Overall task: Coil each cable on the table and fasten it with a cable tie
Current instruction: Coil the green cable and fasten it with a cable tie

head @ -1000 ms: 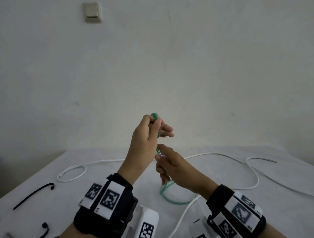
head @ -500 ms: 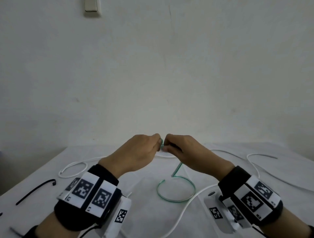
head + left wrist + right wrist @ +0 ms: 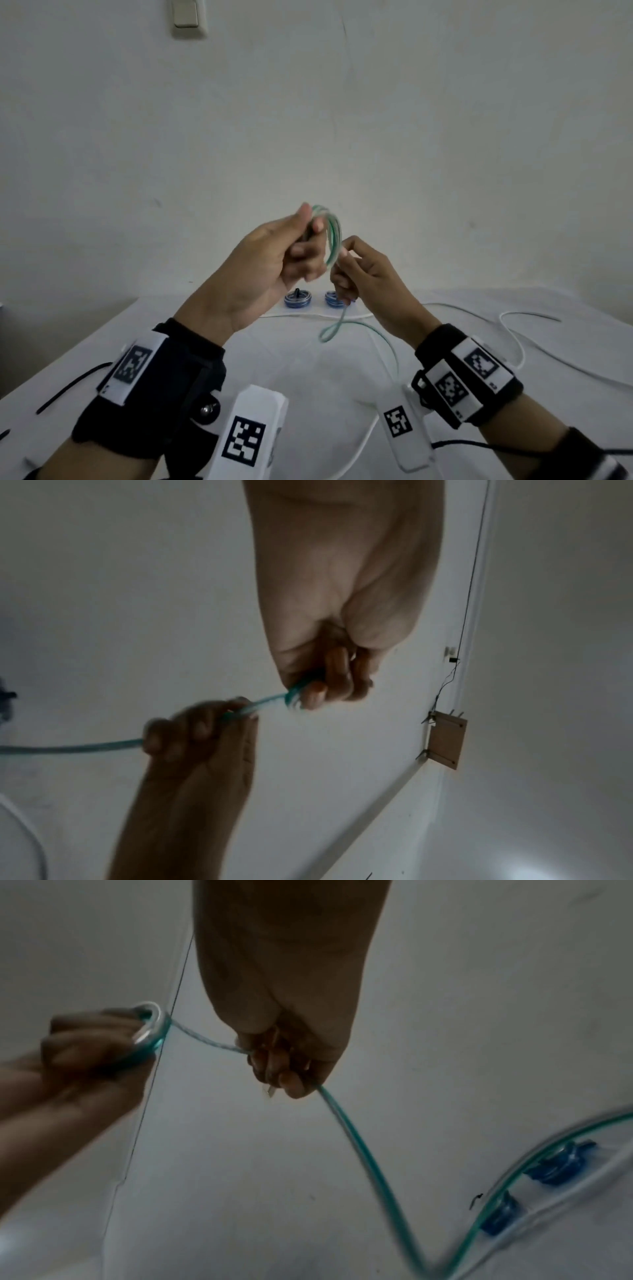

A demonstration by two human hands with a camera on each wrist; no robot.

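Green cable (image 3: 331, 240), thin and translucent, is up in the air, several small loops bunched together and pinched in the left hand's (image 3: 270, 263) curled fingers (image 3: 337, 674). From that coil (image 3: 150, 1034) a short stretch runs across to the right hand's (image 3: 363, 277) fingertips (image 3: 291, 1083), which grip it just beside the loops. Below those fingers the cable hangs down, curls into a loose bend and trails onto the table (image 3: 308, 373). White cable (image 3: 513, 329) lies uncoiled, snaking across the table well beyond the right fingers. Two blue coils (image 3: 298, 298) sit flat on the table, under and behind both hands. Black ties (image 3: 72, 387) lie far off the left fingers.
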